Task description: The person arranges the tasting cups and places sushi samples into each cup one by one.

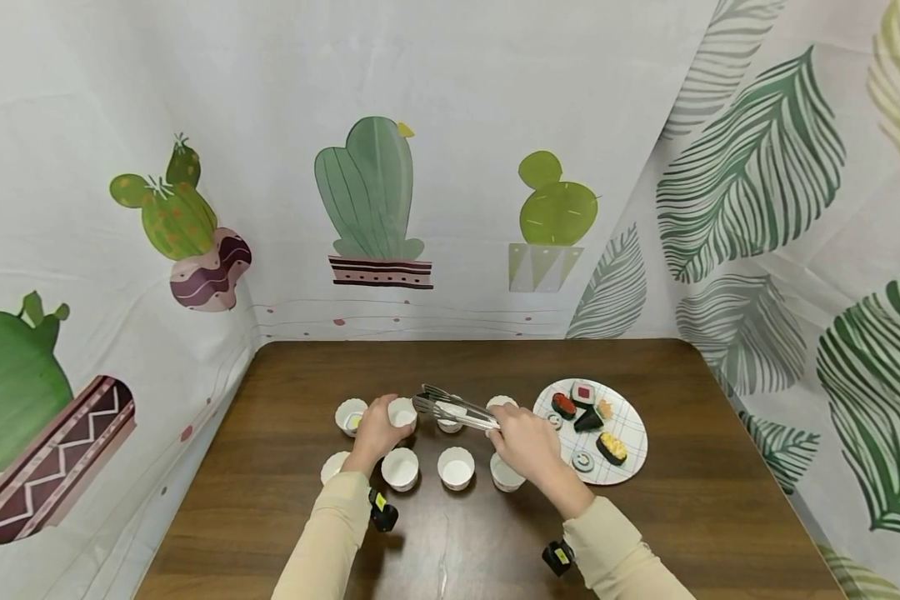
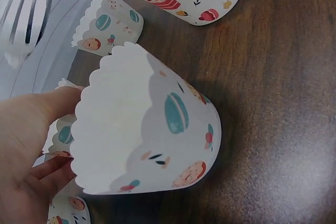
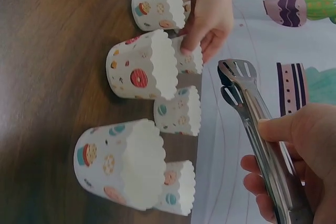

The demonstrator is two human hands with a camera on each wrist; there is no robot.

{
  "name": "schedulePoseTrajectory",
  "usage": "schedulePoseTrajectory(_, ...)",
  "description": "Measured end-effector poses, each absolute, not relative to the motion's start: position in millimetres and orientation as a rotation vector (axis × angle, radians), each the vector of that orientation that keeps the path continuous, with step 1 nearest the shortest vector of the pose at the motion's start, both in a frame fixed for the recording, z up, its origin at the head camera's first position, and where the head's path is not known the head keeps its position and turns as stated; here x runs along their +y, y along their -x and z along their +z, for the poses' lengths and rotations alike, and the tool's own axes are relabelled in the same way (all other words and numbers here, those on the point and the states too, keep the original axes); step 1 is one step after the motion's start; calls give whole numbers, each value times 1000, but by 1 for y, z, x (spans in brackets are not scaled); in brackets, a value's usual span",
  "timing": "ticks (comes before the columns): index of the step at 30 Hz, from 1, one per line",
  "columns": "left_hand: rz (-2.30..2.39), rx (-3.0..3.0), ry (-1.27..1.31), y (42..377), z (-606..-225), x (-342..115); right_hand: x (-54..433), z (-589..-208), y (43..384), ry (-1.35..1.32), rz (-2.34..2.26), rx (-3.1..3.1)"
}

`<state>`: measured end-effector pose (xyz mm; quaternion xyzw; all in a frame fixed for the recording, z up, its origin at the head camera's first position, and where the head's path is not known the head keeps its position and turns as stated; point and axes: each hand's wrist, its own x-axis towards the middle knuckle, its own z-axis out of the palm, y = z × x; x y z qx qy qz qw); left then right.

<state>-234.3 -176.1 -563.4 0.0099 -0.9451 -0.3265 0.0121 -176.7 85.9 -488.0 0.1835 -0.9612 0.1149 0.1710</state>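
Observation:
My left hand [image 1: 373,435] pinches the wall of a white paper baking cup [image 1: 402,412] in the back row, thumb and fingers at its side. That printed cup [image 3: 190,64] has a scalloped rim. In the right hand [image 1: 528,443] are metal tongs [image 3: 260,140], gripped along their arms. The slotted heads of the tongs hang above the back row, close to the held cup. In the left wrist view, a large front-row cup [image 2: 152,124] hides part of the held one. A small yellow and white piece lies inside the back-left cup [image 1: 345,408].
More baking cups stand in two rows, such as the front one [image 1: 456,468] and the one beside it [image 1: 400,472]. At the right, a round checked plate [image 1: 633,425] bears several sushi pieces, including a corn-topped one [image 1: 612,448]. A printed cloth [image 1: 465,167] hangs behind the wooden table [image 1: 690,517].

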Motion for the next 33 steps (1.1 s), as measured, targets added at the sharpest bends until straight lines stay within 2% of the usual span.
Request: schedulePoseTrajectory(33, -1059, -2914, 2, 235, -566, -179, 49, -504, 189, -615, 206, -2738)
